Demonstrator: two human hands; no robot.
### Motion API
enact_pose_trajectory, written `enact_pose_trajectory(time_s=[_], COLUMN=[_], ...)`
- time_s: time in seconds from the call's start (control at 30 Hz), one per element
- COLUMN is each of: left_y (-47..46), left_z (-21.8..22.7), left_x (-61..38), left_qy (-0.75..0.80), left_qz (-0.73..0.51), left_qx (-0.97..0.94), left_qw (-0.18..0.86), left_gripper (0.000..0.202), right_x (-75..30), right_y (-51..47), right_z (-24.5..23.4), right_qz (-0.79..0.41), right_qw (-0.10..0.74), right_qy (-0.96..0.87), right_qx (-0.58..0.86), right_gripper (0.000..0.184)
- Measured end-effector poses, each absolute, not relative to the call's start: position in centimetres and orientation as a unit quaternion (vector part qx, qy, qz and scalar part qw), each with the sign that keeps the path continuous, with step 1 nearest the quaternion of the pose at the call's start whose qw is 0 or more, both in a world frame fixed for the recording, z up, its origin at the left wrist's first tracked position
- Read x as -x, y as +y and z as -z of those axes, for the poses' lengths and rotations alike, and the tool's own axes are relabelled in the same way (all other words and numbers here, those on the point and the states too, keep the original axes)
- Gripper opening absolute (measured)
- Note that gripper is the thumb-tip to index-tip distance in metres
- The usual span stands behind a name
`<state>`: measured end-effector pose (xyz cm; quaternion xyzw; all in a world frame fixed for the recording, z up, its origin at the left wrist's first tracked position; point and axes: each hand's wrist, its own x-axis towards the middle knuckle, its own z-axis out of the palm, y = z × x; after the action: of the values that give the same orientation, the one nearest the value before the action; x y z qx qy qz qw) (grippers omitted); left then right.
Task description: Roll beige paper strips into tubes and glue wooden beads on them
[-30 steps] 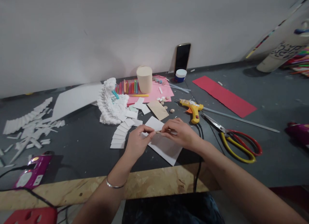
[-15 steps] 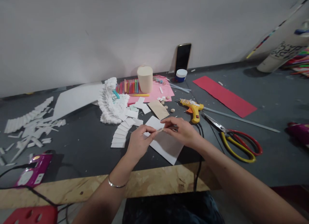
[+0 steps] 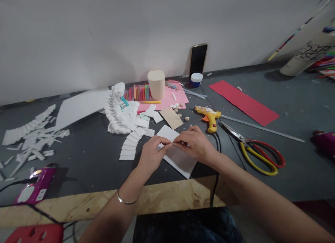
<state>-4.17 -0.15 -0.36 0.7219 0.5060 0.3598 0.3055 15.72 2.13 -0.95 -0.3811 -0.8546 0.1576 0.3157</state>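
My left hand (image 3: 152,155) and my right hand (image 3: 198,146) meet over a white sheet of paper or card (image 3: 181,161), their thumbs and fingertips pinched together. Between the fingertips is a small pale piece (image 3: 172,143), mostly covered, so its kind is unclear. To the left, small white cards (image 3: 128,147) lie in an overlapping curved row. A brown paper rectangle (image 3: 171,118) is just beyond the sheet. Right of my right hand lie a yellow glue gun (image 3: 211,118) and scissors (image 3: 244,141) with one red and one yellow handle.
Behind the cards sits a fluffy white shape (image 3: 115,112). A cream cup (image 3: 156,85) and colored sticks (image 3: 138,92) rest on pink paper (image 3: 178,100). A phone (image 3: 198,60) leans on the wall by a blue jar (image 3: 196,80). White scraps (image 3: 34,142) cover the left side.
My fingertips have come closer together, and the right hand's fingers are more curled. The pale piece shows less than before. The view has shifted slightly.
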Motion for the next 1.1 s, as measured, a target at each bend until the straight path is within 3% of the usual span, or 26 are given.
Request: enact_pose_trajectory(time_s=[0.37, 0.87, 1.1], left_y=[-0.1, 0.4, 0.3], left_z=[-0.1, 0.1, 0.6], left_x=[4.0, 4.4, 4.1], left_qy=[0.524, 0.465, 0.516], left_qz=[-0.347, -0.365, -0.398], left_qx=[-0.685, -0.563, -0.555], left_qw=[0.368, 0.577, 0.517], left_gripper=[0.007, 0.028, 0.019], right_x=[-15.3, -15.5, -15.2], right_y=[1.6, 1.4, 1.2], right_z=[0.4, -0.2, -0.2], right_qz=[-0.09, -0.216, -0.226], right_qw=[0.307, 0.336, 0.335], right_qy=[-0.871, -0.853, -0.834], right_qx=[0.373, 0.337, 0.376], right_gripper=[0.012, 0.017, 0.018])
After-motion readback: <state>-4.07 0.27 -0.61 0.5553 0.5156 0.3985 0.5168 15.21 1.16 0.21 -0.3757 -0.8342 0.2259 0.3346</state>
